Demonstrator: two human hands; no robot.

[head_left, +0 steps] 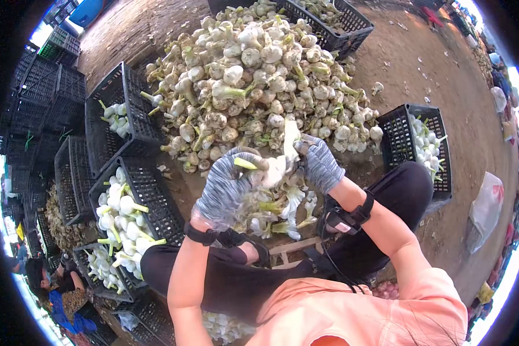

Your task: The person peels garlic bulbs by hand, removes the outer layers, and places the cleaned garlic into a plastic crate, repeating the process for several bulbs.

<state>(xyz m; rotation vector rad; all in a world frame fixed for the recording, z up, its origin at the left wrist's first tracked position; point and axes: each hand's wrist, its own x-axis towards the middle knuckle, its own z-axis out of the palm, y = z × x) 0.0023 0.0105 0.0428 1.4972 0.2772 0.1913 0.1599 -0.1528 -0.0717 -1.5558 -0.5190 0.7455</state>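
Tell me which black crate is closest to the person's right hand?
The black crate by the right knee, holding white garlic bulbs. It alone stands right of the right hand; the others are left or beyond the garlic pile.

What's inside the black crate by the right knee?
White garlic bulbs with green stem stubs, lying in the black crate. The person's knee covers its near corner, so what lies there is hidden.

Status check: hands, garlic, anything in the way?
Left hand grips garlic bulb. Right hand pinches its skin. Garlic pile ahead, crates beside, nothing blocking.
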